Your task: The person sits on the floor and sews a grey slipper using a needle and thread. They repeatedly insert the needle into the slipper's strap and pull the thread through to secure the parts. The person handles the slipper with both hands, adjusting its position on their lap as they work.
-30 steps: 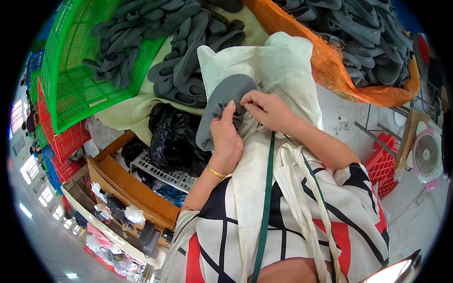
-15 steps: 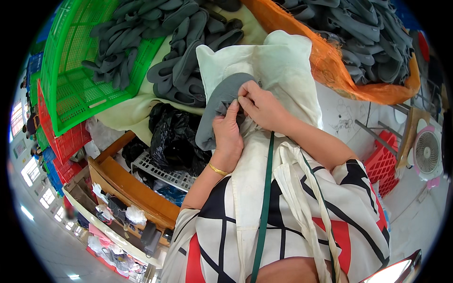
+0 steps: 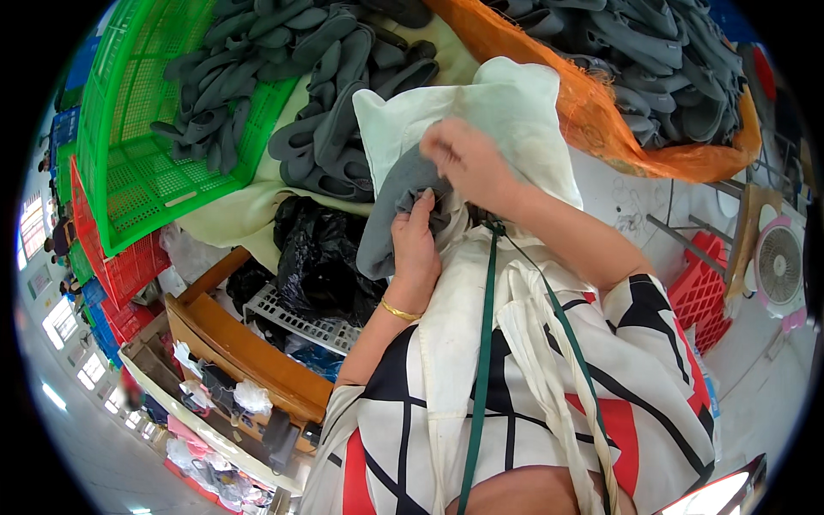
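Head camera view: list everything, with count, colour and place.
Shoe: one, grey, centre
Loose shoes: many, grey, upper left and right
Large basket: one, green, upper left
Sack: one, orange, upper right
Cushion-like cloth: one, white, beneath shoe
Plastic bag: one, black, centre left
Wooden furniture: one, brown, lower left
Crates: several, red, left and right
Fan: one, white and pink, right
Bracelet: one, gold, near centre
Left hand: one, bare, gripping shoe
Right hand: one, bare, by shoe

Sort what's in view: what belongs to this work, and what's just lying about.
In the work:
grey shoe, gripped by the left hand
right hand, blurred, near the shoe
heaped grey shoes, probably

Apparently just lying about:
black plastic bag
white fan
red crate
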Demonstrator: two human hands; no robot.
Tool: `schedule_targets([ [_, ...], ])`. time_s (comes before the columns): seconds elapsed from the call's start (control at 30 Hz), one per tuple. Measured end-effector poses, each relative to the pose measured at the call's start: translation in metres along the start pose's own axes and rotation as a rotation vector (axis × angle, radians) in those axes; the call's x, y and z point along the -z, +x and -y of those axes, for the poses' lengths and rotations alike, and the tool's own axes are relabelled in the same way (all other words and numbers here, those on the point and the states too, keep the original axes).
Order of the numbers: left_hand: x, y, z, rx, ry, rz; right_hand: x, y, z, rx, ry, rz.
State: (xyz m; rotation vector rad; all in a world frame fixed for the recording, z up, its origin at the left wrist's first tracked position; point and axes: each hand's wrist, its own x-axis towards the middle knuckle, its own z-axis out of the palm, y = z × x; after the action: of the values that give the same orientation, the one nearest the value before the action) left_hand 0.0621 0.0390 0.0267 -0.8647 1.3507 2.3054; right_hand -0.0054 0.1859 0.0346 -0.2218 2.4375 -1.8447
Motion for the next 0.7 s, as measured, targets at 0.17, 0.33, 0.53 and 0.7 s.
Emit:
schedule_targets([
  [0.17, 0.002, 0.007, -0.013, -0.117, 0.371, 0.122, 0.033, 0.003, 0.012, -0.662, 0.650, 0.214],
  [0.33, -0.020, 0.041, -0.063, -0.483, 1.016, 0.502, 0.120, -0.010, -0.023, -0.381, 1.167, -0.381],
  [0.53, -0.065, 0.060, -0.068, -0.159, 1.479, 1.000, 0.159, -0.043, -0.044, -0.121, 0.820, -1.024],
  [0.7, -0.045, 0.052, -0.039, -0.827, 1.488, 0.885, 0.127, -0.077, -0.059, -0.251, 0.525, -0.887],
])
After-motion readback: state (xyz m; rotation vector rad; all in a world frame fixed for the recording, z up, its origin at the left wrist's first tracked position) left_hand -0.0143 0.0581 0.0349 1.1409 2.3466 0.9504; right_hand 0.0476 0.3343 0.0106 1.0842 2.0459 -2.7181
